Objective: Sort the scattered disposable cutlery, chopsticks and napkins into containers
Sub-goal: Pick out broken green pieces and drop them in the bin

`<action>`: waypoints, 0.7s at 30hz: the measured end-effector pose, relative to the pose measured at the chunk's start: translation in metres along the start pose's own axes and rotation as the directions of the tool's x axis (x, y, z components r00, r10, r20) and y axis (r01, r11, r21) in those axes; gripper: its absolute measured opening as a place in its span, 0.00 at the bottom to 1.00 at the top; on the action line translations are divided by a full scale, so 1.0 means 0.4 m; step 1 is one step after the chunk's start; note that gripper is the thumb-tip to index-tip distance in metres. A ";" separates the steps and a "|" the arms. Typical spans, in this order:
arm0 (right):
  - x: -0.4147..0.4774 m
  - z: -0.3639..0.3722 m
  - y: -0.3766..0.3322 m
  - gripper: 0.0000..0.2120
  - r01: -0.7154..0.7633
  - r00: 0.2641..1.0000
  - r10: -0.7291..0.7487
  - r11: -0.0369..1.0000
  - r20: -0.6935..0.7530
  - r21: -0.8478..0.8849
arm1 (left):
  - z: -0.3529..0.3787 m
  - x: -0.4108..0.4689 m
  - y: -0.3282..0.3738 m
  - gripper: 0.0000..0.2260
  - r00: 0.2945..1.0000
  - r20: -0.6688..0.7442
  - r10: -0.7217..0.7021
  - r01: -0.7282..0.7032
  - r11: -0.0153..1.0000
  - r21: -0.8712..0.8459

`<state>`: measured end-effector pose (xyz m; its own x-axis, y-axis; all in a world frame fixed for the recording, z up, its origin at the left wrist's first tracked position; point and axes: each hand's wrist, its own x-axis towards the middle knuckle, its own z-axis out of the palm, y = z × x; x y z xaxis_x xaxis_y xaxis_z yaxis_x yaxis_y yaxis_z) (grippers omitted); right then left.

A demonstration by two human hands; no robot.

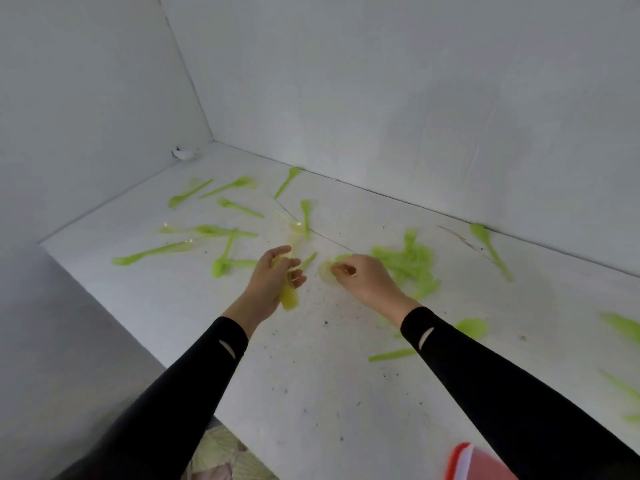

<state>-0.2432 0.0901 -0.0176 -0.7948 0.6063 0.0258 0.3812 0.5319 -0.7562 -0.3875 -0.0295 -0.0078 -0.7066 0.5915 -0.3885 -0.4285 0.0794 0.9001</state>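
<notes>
Green plastic cutlery (pixel 227 266) lies scattered over the white surface (pixel 311 382), with loose pieces spread toward the far left corner and a denser heap (pixel 415 268) just beyond the right hand (pixel 367 280). The left hand (pixel 268 284) curls its fingers round a yellowish bundle (pixel 289 299) of pieces, whose lower end sticks out below the palm. The right hand is down at the surface, its thumb and fingertips pinching the edge of a pale green piece (pixel 325 270) that lies flat beside the heap. The 2 hands are near each other but apart. Both arms wear black sleeves (pixel 194 393). A red container (pixel 459 460) shows at the bottom edge, partly hidden by the right sleeve
</notes>
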 end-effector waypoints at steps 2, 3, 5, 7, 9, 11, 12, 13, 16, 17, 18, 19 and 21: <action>-0.020 0.009 -0.071 0.13 -0.041 0.999 0.035 0.975 0.031 0.220 | -0.007 -0.029 -0.027 0.08 1.000 0.004 -0.004 0.004 1.000 0.008; -0.027 0.019 -0.101 0.14 -0.059 0.997 0.042 0.958 0.067 0.279 | -0.014 -0.039 -0.037 0.12 1.000 0.010 -0.004 0.004 1.000 0.013; -0.034 0.051 -0.138 0.15 -0.066 0.994 0.035 0.952 0.108 0.297 | -0.029 -0.052 -0.046 0.19 0.999 0.037 -0.024 0.024 1.000 -0.010; -0.030 0.083 -0.159 0.16 -0.055 0.994 0.029 0.967 0.107 0.247 | -0.043 -0.059 -0.037 0.20 0.997 0.054 -0.051 0.055 0.996 -0.070; -0.013 0.114 -0.182 0.14 -0.068 0.991 0.042 0.976 0.128 0.208 | -0.068 -0.061 -0.017 0.17 0.998 0.052 -0.044 0.049 0.995 -0.092; 0.012 0.140 -0.205 0.14 -0.103 0.982 0.064 0.969 0.175 0.224 | -0.102 -0.053 0.002 0.10 0.999 0.045 -0.025 0.028 0.996 -0.080; 0.031 0.158 -0.217 0.14 -0.120 0.978 0.071 0.960 0.195 0.255 | -0.126 -0.045 0.013 0.07 0.999 0.048 -0.019 0.023 0.996 -0.080; 0.052 0.177 -0.230 0.14 -0.146 0.975 0.087 0.945 0.204 0.292 | -0.153 -0.032 0.025 0.05 0.999 0.048 -0.011 0.015 0.997 -0.081; 0.107 0.225 -0.262 0.16 -0.192 0.976 0.136 0.907 0.170 0.375 | -0.219 0.005 0.061 0.08 1.000 -0.006 0.003 -0.004 0.991 -0.131; 0.130 0.248 -0.284 0.16 -0.199 0.975 0.144 0.908 0.171 0.368 | -0.250 0.022 0.081 0.11 1.000 -0.018 0.015 -0.017 0.992 -0.126; 0.147 0.266 -0.302 0.17 -0.190 0.975 0.137 0.927 0.177 0.324 | -0.272 0.033 0.096 0.14 1.000 -0.011 0.026 -0.027 0.993 -0.114; 0.172 0.291 -0.327 0.18 -0.170 0.976 0.124 0.948 0.181 0.269 | -0.301 0.050 0.118 0.15 0.999 0.018 0.035 -0.033 0.996 -0.087; 0.219 0.336 -0.373 0.19 -0.127 0.979 0.094 0.976 0.181 0.178 | -0.351 0.079 0.151 0.15 0.997 0.070 0.044 -0.042 0.998 -0.040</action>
<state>-0.4333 -0.0157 0.0097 -0.8278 0.5364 -0.1647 0.3888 0.3367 -0.8576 -0.5146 -0.1187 0.0068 -0.6838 0.6489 -0.3336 -0.4207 0.0230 0.9069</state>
